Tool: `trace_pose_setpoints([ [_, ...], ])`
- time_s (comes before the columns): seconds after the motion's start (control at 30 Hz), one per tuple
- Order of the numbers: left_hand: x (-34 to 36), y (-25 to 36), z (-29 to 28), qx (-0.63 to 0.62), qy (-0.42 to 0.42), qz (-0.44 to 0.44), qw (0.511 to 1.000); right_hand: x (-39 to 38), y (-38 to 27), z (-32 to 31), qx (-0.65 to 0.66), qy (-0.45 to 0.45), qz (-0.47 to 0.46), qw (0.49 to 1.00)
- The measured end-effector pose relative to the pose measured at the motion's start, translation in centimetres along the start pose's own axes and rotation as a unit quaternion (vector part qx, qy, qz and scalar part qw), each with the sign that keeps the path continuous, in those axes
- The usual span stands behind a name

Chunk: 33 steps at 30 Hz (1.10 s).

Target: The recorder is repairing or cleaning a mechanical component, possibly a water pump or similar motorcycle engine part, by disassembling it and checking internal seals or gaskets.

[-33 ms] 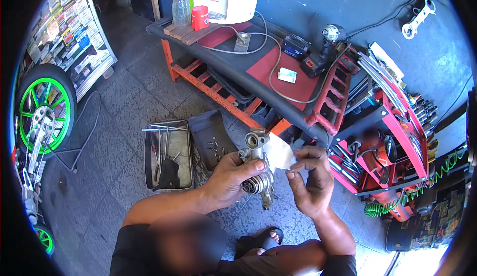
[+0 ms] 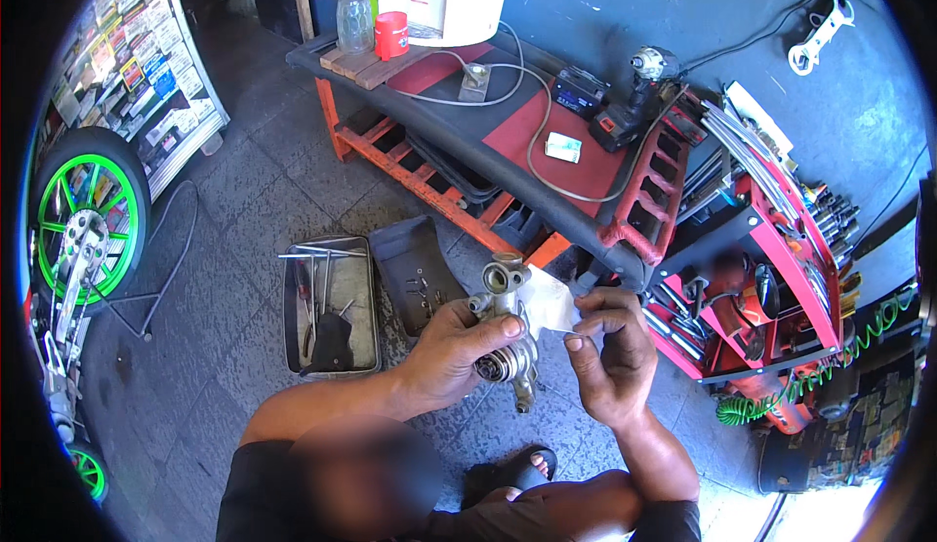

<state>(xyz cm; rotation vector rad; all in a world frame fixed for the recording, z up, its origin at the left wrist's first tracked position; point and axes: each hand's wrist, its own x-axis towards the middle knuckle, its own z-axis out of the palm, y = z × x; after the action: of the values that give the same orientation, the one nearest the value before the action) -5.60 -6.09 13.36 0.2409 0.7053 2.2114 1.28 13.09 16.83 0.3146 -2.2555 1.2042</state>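
Note:
My left hand (image 2: 449, 352) is closed around a silvery cast-metal engine part (image 2: 505, 283) with a round open port at its top and a ribbed round end below. The thumb presses across its middle. Beside it, my right hand (image 2: 617, 355) pinches the lower right edge of a thin white sheet (image 2: 551, 300), perhaps paper, between bent fingers and thumb. The sheet's left side passes behind or against the metal part; exactly where they touch is hidden. Both hands are raised above the floor in front of me.
On the floor lie a metal tray (image 2: 375, 347) with tools and a dark bin (image 2: 390, 249) with small hardware. Ahead stands a bench (image 2: 410, 103) with an impact driver (image 2: 649, 66); right, a red tool cart (image 2: 830, 332); left, a green-rimmed wheel (image 2: 127, 235).
The white sheet has shifted and creased slightly near my right fingers. My left hand and the metal part have hardly moved.

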Motion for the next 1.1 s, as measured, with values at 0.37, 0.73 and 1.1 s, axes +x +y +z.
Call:
trace_pose_setpoints([
  [0.37, 0.0, -1.3, -1.0, 0.052, 0.022, 0.004, 0.998, -0.1, 1.0, -0.2, 0.288, 0.183, 0.200, 0.918],
  [0.73, 0.1, -0.1, -1.6, 0.108, 0.109, 0.084, 0.985, -0.6, 3.5, -1.0, -0.070, 0.078, -0.024, 0.994],
  [1.1, -0.2, -0.5, -2.0, 0.160, 0.081, 0.016, 0.984, -1.6, 4.8, 0.0, 0.037, 0.069, 0.061, 0.995],
])
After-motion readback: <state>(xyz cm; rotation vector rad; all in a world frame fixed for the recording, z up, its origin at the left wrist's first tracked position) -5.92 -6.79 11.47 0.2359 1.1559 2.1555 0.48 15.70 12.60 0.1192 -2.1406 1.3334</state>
